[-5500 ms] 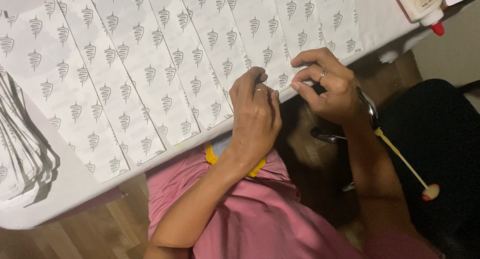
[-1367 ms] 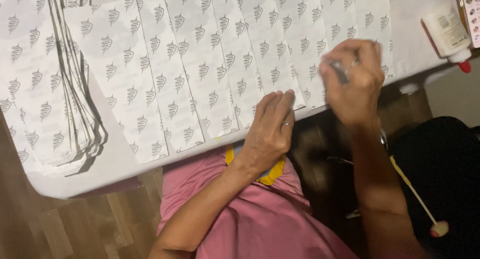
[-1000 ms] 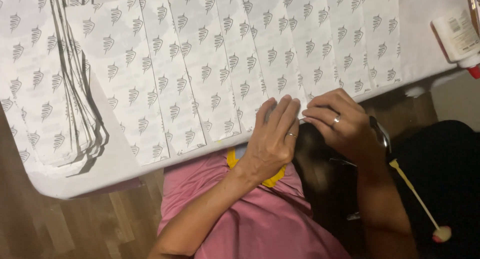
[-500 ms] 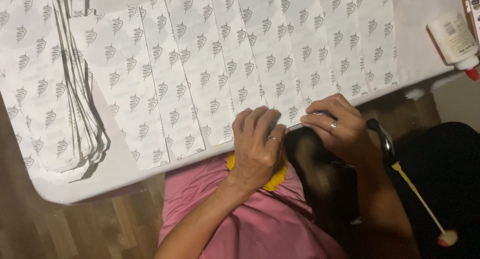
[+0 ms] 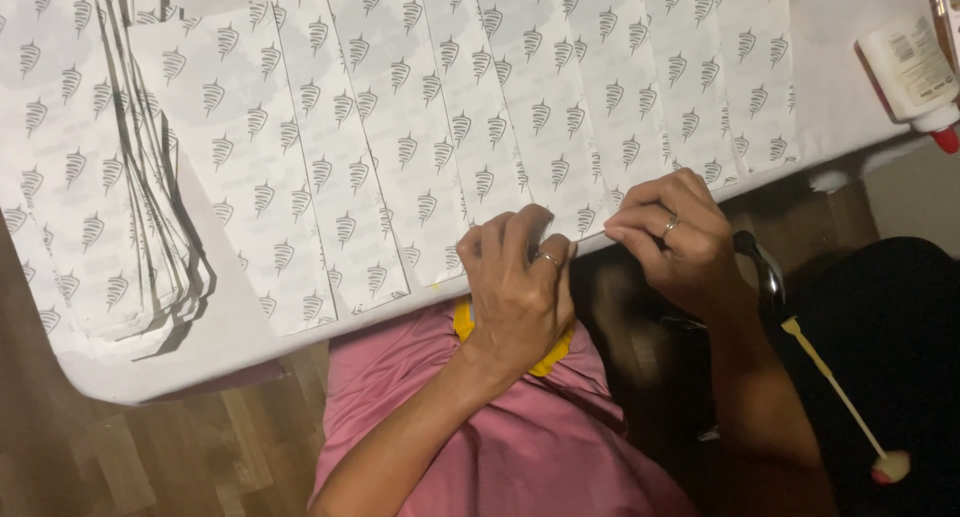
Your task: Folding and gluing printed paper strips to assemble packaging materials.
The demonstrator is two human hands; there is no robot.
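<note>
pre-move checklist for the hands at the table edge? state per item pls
1. Left hand on the near ends of the printed paper strips: ok.
2. Right hand fingertips at the same edge, beside the left: ok.
3. What the right fingertips pinch: cannot tell.
4. Strips lying flat, side by side on the white table: ok.
5. Stacked sheets apart from both hands: ok.
6. Glue bottle lying at the far corner, out of the way: ok.

A single head-worn camera looks steeply down, close over the table (image 5: 840, 87) edge and the person's lap.
</note>
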